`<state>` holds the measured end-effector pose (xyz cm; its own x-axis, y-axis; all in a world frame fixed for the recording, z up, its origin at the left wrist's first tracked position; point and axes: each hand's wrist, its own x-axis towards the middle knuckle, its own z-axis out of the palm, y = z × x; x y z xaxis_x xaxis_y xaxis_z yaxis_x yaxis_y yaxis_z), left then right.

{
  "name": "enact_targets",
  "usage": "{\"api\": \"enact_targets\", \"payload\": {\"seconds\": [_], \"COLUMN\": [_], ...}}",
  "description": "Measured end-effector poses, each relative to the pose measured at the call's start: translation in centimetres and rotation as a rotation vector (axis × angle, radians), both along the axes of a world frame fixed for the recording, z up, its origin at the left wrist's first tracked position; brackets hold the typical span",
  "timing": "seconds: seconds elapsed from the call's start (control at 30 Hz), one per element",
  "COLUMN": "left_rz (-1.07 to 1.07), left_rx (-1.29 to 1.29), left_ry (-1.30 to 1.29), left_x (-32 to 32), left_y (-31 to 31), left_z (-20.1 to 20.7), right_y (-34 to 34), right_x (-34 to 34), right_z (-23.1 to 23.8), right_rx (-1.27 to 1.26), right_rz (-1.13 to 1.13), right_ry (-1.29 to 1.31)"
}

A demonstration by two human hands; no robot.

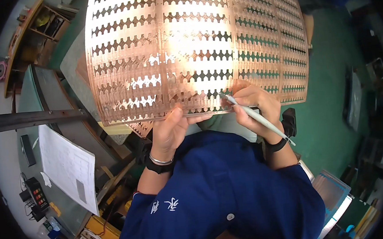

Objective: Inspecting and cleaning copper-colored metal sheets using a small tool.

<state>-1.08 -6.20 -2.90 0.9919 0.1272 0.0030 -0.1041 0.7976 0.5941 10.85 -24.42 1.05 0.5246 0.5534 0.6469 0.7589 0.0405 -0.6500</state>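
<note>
A large copper-coloured panel (199, 45) with rows of jagged cut-outs is tilted up in front of me, shining brightly in its middle. My left hand (171, 129) grips its near edge, thumb on the face and fingers underneath. In my right hand (259, 108) is a slim, pale pen-shaped tool (259, 118), held like a pencil. Its tip meets or nearly meets the panel among the lower cut-outs; whether it touches, I cannot tell. A smaller piece of similar copper sheet (142, 128) shows below the panel, left of my left hand.
To my left, a desk (67, 219) bears a printed paper sheet (68, 168) and a black power strip (37, 192). A dark metal bar (36, 118) crosses above it. A wooden shelf (23, 31) stands far left. Flat trays (332, 194) lie at the lower right, over green floor (329, 123).
</note>
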Motion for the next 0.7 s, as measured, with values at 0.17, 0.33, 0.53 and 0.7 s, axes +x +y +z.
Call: {"api": "enact_targets", "payload": {"seconds": [0.17, 0.33, 0.53, 0.7], "left_rz": [-0.018, -0.008, 0.038, 0.041], "left_rx": [-0.001, -0.006, -0.014, -0.029], "left_ry": [-0.034, -0.019, 0.019, 0.027], "left_x": [0.0, 0.0, -0.1, 0.0], "left_y": [0.0, -0.1, -0.4, -0.5], "left_z": [0.4, 0.4, 0.5, 0.7], "right_y": [0.1, 0.1, 0.1, 0.0], "right_x": [-0.3, -0.3, -0.4, -0.3], "right_z": [0.7, 0.7, 1.2, 1.0], "right_rx": [-0.039, -0.033, -0.050, -0.039], "right_rz": [-0.017, -0.003, -0.015, -0.003], "right_ry": [0.025, 0.002, -0.067, -0.087]}}
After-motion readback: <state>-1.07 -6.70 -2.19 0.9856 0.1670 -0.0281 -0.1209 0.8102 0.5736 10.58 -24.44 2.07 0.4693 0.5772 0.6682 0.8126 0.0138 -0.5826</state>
